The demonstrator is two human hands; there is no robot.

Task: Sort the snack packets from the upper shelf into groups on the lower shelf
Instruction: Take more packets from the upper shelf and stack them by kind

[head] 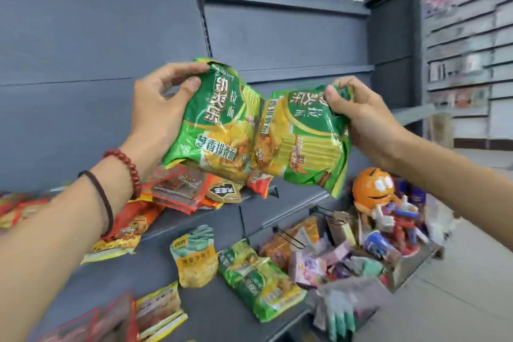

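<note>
In the head view, the left hand [155,108] pinches a shiny green plastic snack packet [213,125] by its top edge. The right hand [361,116] pinches a second green packet [305,141]. Both are up over the grey upper shelf [294,193]. They look light, crinkly and slippery, so I think sealed edges hold best.

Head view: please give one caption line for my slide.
Left hand grips the left green packet, right hand the right green packet, above a lower shelf holding similar packets.
</note>
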